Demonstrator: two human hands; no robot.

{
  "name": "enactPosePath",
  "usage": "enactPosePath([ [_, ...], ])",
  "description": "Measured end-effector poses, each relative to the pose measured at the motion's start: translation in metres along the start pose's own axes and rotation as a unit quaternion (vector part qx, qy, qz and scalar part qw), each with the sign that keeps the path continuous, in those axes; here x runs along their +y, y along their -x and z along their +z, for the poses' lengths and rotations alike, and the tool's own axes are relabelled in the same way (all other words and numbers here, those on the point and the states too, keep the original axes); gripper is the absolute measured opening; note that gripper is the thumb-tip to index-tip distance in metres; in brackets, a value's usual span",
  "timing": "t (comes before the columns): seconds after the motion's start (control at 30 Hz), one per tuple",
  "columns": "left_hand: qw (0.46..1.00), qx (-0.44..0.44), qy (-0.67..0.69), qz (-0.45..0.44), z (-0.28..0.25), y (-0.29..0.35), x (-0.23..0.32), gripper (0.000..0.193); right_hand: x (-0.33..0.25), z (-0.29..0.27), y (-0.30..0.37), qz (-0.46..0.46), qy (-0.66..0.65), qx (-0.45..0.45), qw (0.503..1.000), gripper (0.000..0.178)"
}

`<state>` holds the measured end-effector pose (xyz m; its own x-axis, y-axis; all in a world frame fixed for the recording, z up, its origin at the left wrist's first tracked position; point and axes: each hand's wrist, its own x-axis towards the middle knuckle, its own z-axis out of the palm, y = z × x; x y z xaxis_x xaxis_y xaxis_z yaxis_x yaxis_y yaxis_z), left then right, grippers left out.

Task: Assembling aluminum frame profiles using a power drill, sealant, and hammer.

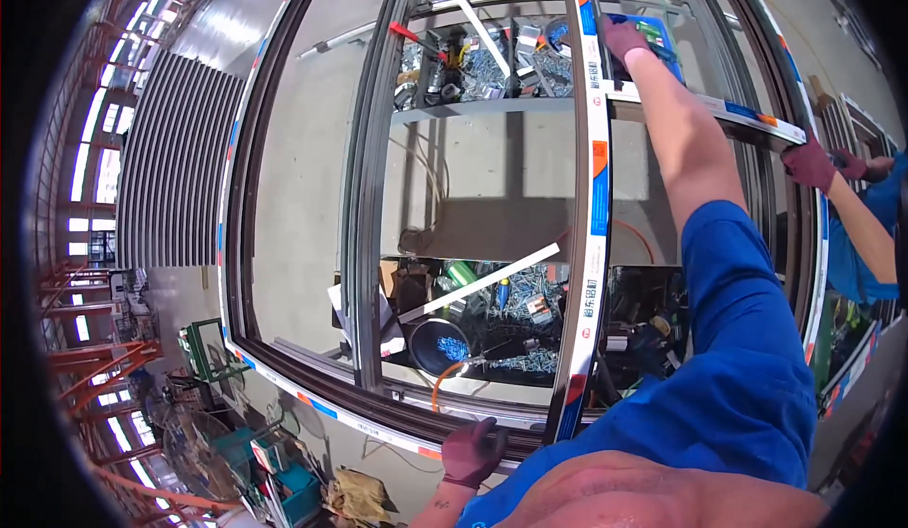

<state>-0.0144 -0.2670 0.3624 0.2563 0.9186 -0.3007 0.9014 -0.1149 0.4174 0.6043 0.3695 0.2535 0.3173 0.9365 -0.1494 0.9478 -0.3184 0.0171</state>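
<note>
A large aluminium window frame [244, 197] with dark rails and a taped surface lies before me. My left hand [473, 452], in a maroon glove, is closed over its near rail. My right arm stretches far forward across the frame. At its end my right hand [624, 38], gloved the same, is closed against the long middle bar [588, 197], fingers partly hidden. A short crossbar [705, 107] meets that bar from the right. A co-worker's gloved hand [811, 163] holds the crossbar's outer end. Just beyond my right hand is a blue tray [673, 48] with green items.
Below the frame, a far tray [473, 107] and a near tray hold screws and small parts. A black bowl [438, 345] of screws, white strips [497, 277] and a red-handled tool [416, 41] lie there. Stacked profiles [175, 159] stand left; a fan [194, 443] is lower left.
</note>
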Motion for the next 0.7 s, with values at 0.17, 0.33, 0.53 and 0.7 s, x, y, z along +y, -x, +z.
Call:
enactPosePath([
  [0.17, 1.000, 0.004, -0.002, 0.001, 0.006, 0.007, -0.008, 0.027, -0.039, -0.018, 0.043, -0.013, -0.239, 0.029, 0.971, 0.079],
  [0.33, 1.000, 0.012, 0.024, 0.003, 0.007, -0.001, -0.009, 0.026, 0.012, 0.014, 0.006, -0.163, 0.024, 0.091, 0.982, 0.046],
  [0.53, 0.998, -0.042, 0.008, -0.036, -0.005, 0.004, -0.006, 0.021, 0.093, 0.006, 0.023, -0.025, 0.063, -0.024, 0.997, 0.048],
  [0.7, 0.999, -0.027, 0.041, 0.012, 0.001, -0.027, -0.019, 0.025, 0.262, -0.091, -0.091, -0.074, 0.019, 0.020, 0.997, 0.051],
])
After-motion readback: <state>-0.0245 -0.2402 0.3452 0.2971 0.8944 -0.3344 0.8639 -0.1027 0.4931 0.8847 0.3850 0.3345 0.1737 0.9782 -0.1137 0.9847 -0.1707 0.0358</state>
